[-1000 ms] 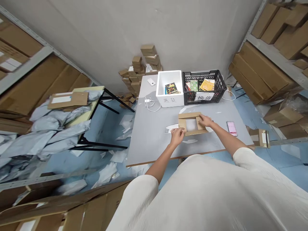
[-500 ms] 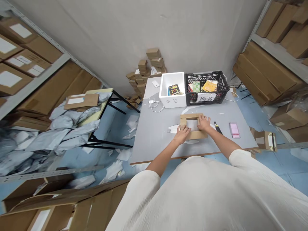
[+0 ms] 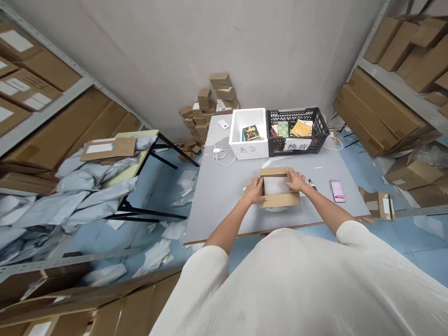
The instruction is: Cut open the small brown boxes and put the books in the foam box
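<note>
A small open cardboard box [image 3: 280, 200] lies on the grey table, its long flaps spread and a pale inside showing. My left hand [image 3: 254, 190] grips the left end wall, with the thumb on the near side. On the right end, my right hand [image 3: 296, 180] holds the box, its fingers reaching over the edge. A black and yellow utility knife [image 3: 312, 185] lies just beyond my right forearm, partly hidden. Farther right is a pink, blurred phone-like item [image 3: 338, 191]. White paper peeks out beside and below the box.
At the table's [image 3: 213, 205] back stand a white foam box [image 3: 249, 151] and a black crate [image 3: 317, 145], both holding books. A white charger [image 3: 217, 150] with its cable and a white device [image 3: 223, 124] lie at left. Stacked cartons [image 3: 221, 81] and shelves of boxes [image 3: 388, 112] surround the table.
My left hand has moved left and outward to the box's left end, and that end flap no longer lies inward over the opening. My right hand stays on the right end.
</note>
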Demonstrator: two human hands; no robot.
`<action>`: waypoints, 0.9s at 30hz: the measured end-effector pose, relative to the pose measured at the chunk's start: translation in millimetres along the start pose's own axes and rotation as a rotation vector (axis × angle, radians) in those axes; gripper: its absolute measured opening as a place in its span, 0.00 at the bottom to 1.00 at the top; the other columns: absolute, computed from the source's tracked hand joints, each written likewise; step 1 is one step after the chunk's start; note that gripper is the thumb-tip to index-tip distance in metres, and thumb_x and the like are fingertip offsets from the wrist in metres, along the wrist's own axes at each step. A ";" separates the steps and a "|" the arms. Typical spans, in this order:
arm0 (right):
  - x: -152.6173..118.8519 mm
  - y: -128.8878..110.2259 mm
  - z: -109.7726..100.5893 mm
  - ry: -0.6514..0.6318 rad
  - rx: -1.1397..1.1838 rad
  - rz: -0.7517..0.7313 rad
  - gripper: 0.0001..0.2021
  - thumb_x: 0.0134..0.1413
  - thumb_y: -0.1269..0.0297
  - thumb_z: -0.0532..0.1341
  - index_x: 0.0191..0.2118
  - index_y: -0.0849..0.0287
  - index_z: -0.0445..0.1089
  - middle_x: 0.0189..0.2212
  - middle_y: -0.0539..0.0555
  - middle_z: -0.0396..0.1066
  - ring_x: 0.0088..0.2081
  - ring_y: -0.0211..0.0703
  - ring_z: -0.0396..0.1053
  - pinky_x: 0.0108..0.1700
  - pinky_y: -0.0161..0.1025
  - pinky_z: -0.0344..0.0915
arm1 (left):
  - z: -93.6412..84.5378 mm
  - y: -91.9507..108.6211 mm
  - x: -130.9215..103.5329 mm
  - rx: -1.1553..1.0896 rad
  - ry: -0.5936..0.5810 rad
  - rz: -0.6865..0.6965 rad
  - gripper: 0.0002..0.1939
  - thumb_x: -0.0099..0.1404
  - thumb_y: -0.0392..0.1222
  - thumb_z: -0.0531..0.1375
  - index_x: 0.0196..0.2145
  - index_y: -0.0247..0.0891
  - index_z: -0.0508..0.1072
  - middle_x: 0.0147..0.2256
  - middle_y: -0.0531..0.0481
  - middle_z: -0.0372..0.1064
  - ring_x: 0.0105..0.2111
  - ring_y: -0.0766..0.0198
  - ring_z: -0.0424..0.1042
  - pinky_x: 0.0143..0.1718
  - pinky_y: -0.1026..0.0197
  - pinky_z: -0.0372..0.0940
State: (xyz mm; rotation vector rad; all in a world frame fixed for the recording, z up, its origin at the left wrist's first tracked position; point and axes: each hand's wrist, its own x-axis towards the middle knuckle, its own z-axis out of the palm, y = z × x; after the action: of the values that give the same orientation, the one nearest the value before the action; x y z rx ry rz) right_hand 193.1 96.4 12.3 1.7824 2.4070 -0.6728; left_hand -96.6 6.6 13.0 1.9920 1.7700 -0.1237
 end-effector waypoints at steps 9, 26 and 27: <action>-20.0 55.9 4.9 0.252 0.353 -0.044 0.44 0.62 0.60 0.54 0.83 0.56 0.44 0.77 0.63 0.58 0.69 0.60 0.66 0.71 0.59 0.64 | -11.6 -8.3 46.3 0.047 -0.200 0.100 0.85 0.48 0.70 0.77 0.82 0.49 0.24 0.82 0.36 0.18 0.80 0.29 0.42 0.75 0.34 0.52; -35.4 17.9 -37.6 0.171 -0.397 -0.047 0.30 0.67 0.68 0.57 0.73 0.61 0.65 0.73 0.71 0.59 0.70 0.70 0.54 0.70 0.62 0.50 | 9.7 -25.4 31.5 -0.153 0.016 0.185 0.79 0.50 0.68 0.79 0.83 0.49 0.35 0.82 0.36 0.33 0.78 0.30 0.50 0.73 0.39 0.55; -29.9 4.7 -38.9 0.135 -0.408 -0.144 0.27 0.67 0.69 0.57 0.70 0.61 0.69 0.71 0.71 0.62 0.69 0.69 0.56 0.70 0.60 0.51 | 10.2 -25.4 32.1 -0.156 0.020 0.189 0.79 0.51 0.68 0.79 0.83 0.49 0.35 0.82 0.36 0.33 0.78 0.30 0.50 0.73 0.40 0.55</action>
State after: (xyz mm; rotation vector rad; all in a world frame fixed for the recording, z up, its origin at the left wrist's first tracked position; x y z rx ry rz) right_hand 214.8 85.8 55.2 1.5414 2.5411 -0.0554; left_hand -113.3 33.4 -15.0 2.0394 1.5426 0.0924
